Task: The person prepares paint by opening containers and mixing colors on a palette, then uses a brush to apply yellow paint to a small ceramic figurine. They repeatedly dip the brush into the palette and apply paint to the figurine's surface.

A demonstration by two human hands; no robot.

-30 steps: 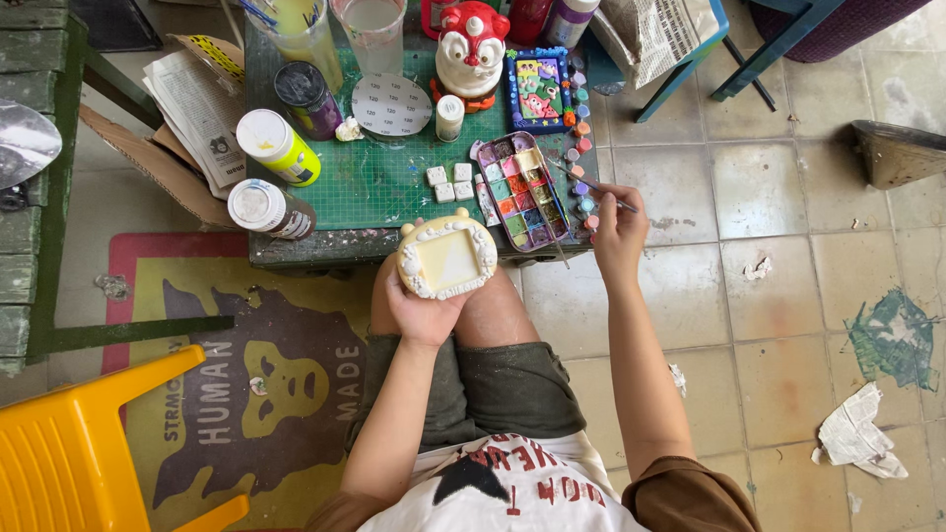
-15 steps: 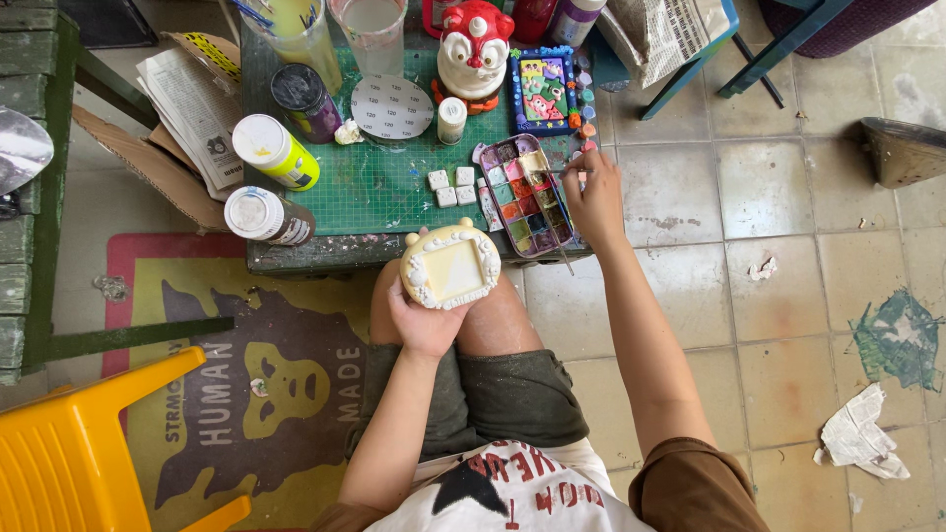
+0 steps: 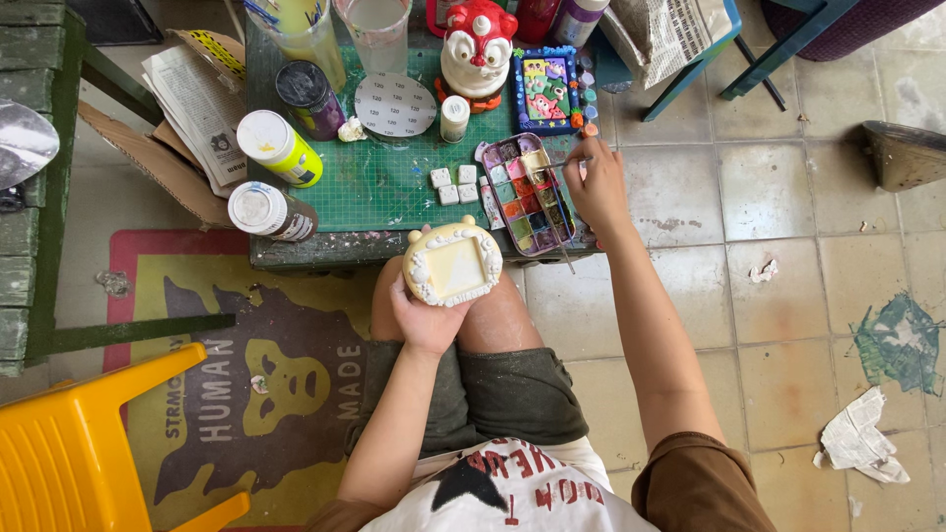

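Head view, looking straight down at a seated person's lap and a low green surface (image 3: pixel 394 197).

Left hand (image 3: pixel 426 320) holding up a small cream clay frame (image 3: pixel 452 263) just above the knees, at the near edge of the surface; fingers clamped around its lower rim from beneath. Showing a plain pale centre and a bumpy white border, with no colour on it anywhere, so painting of this piece seeming not yet begun.

Right hand (image 3: pixel 597 187) reaching over the right side of the surface, fingers pinched together on a thin paintbrush (image 3: pixel 558 202), its tip resting among the wells of a paint palette (image 3: pixel 527 192). Looking like loading of colour, the first stroke still to come.

Sitting farther back: a finished red-and-white clown figurine (image 3: pixel 477 44) and a fully painted blue frame (image 3: pixel 546 89), apparently completed work. Lying just left of the palette, four small white squares (image 3: pixel 454 184), unpainted. Standing along the left: two paint bottles on their sides (image 3: pixel 271 177), a dark jar (image 3: pixel 307 97), a round sanding disc (image 3: pixel 394 104), a cup of cloudy water (image 3: pixel 373 28).

Below and around: a patterned rug (image 3: pixel 246 374), a yellow plastic chair (image 3: pixel 89 443), tiled floor (image 3: pixel 788 246) with crumpled paper scraps (image 3: pixel 859 443).
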